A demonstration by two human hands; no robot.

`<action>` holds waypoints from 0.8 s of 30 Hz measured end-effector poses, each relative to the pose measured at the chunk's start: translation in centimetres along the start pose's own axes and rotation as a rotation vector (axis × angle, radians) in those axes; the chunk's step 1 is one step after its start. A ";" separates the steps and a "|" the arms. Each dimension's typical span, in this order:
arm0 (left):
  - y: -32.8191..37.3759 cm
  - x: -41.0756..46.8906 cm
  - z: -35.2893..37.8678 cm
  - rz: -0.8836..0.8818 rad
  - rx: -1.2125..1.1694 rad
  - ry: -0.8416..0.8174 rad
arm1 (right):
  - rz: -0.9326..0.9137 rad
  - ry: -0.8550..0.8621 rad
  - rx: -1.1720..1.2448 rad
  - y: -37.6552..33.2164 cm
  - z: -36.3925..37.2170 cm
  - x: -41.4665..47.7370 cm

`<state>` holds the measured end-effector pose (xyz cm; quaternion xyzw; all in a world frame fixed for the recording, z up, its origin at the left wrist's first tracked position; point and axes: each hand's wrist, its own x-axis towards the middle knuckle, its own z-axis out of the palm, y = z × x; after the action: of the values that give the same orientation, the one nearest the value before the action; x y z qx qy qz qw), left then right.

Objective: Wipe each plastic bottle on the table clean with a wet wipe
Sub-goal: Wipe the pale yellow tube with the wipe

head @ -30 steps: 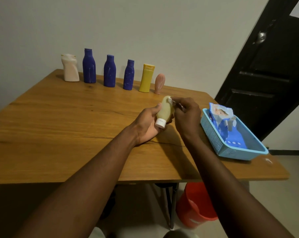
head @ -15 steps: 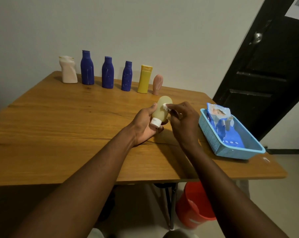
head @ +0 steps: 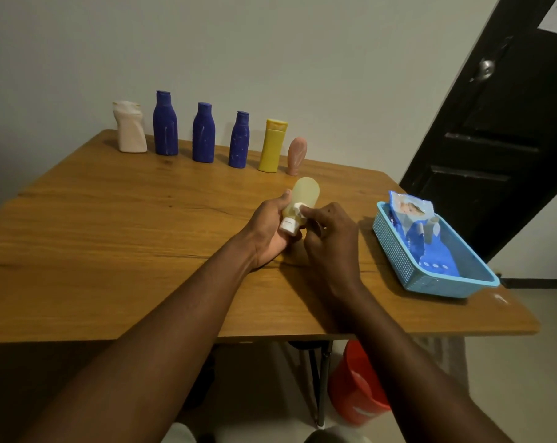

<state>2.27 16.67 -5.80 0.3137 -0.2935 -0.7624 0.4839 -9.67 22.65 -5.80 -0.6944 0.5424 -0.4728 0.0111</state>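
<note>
My left hand point(head: 269, 233) grips a small pale yellow bottle point(head: 304, 193) over the table, white cap point(head: 287, 226) pointing toward me. My right hand point(head: 329, 238) pinches a small white wet wipe point(head: 297, 210) against the bottle's lower part, near the cap. At the table's far edge stand a cream bottle point(head: 129, 127), three blue bottles point(head: 165, 124) point(head: 203, 134) point(head: 239, 140), a yellow bottle point(head: 273, 145) and a small pink bottle point(head: 297, 155).
A light blue basket point(head: 395, 251) at the table's right side holds a wet wipe pack point(head: 411, 215). A red bucket point(head: 353, 388) sits on the floor under the table. A dark door point(head: 500, 123) is at the right.
My right hand has slid the wipe down the yellow bottle from its rounded top to near the cap. The view has shifted slightly.
</note>
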 end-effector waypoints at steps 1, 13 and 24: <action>0.0 0.1 -0.1 0.009 0.006 0.013 | -0.007 -0.012 -0.015 -0.1 0.0 0.0; -0.1 -0.4 0.2 0.045 0.078 -0.036 | 0.034 0.156 0.023 1.1 -0.3 4.1; 0.0 -0.4 0.2 0.009 -0.046 -0.056 | -0.057 -0.014 -0.071 -0.6 0.8 0.4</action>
<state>2.27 17.07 -5.58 0.2799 -0.2908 -0.7751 0.4862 -8.72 22.15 -5.65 -0.7129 0.5386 -0.4486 -0.0231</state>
